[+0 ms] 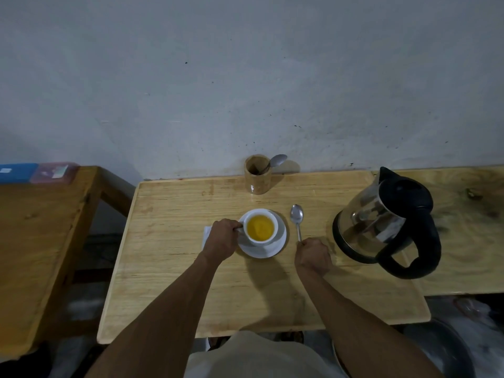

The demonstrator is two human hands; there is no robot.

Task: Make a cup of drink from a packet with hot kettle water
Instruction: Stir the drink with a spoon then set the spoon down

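My right hand (313, 255) grips the spoon (297, 219), its long axis pointing far, just right of the cup (260, 227) whose handle my left hand (222, 237) pinches, so I judge a short leftward swing starts stirring

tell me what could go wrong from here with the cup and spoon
1. The white ceramic cup is nearly full of yellow drink, so stirring hard could slop it onto the white saucer.
2. The left hand pinches only the cup's handle; a knock from the metal spoon in the right hand could tip it.
3. The steel kettle stands close beside the right hand and may be hot.
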